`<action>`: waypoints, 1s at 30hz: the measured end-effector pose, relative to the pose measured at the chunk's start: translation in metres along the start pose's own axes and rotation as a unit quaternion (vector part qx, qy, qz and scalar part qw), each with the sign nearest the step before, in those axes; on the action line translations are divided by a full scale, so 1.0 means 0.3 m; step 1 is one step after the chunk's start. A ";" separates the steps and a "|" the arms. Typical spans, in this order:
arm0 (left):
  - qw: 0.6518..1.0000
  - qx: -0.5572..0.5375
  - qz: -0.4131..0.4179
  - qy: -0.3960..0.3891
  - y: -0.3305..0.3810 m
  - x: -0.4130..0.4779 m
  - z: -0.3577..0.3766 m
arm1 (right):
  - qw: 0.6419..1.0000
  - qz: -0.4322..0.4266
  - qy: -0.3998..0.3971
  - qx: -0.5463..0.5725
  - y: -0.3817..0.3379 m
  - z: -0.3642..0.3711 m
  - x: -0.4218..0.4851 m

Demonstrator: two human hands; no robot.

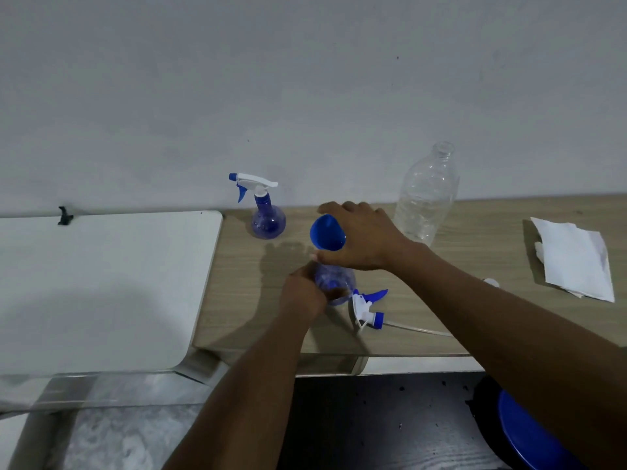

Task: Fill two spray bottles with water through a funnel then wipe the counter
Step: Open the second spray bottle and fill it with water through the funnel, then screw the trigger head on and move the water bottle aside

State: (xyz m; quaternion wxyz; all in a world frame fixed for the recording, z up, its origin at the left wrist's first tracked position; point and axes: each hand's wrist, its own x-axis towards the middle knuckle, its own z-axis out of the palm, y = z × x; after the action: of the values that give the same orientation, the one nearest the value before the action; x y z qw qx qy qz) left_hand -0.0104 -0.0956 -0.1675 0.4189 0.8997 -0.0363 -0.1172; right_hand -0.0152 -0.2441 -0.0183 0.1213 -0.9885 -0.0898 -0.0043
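My right hand [364, 237] grips a blue funnel [326, 232] from above, holding it over an open blue spray bottle [334, 281] on the wooden counter [475, 252]. My left hand [303, 293] clasps that bottle's round body from the left. Its white and blue trigger head [368, 308], with its thin tube, lies on the counter just to the right. A second blue spray bottle [266, 215] with its head on stands upright by the wall. A clear plastic bottle [425, 198], uncapped, stands behind my right hand. Folded white paper towels [576, 262] lie at the far right.
A white table top [101, 286] adjoins the counter on the left, with a small black clip [64, 215] at its back edge. A white cap [492, 283] peeks out beside my right forearm. A blue round object [529, 435] sits low at the bottom right over dark flooring.
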 end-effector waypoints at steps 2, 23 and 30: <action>0.997 -0.051 -0.039 -0.036 0.027 0.016 -0.008 | 0.999 -0.003 0.015 0.038 -0.006 0.000 0.008; 0.996 -0.053 0.060 -0.043 -0.054 -0.023 -0.114 | 0.825 0.347 0.096 0.434 0.148 0.373 -0.008; 0.996 -0.063 0.053 -0.037 -0.061 -0.030 -0.111 | 0.933 0.310 0.028 0.178 0.180 0.500 -0.048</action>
State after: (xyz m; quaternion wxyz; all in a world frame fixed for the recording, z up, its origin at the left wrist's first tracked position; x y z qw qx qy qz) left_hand -0.0117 -0.0574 -0.1592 0.4784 0.8636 -0.0923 -0.1299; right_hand -0.0219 -0.2622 -0.1773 0.2934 -0.9288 0.2255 0.0222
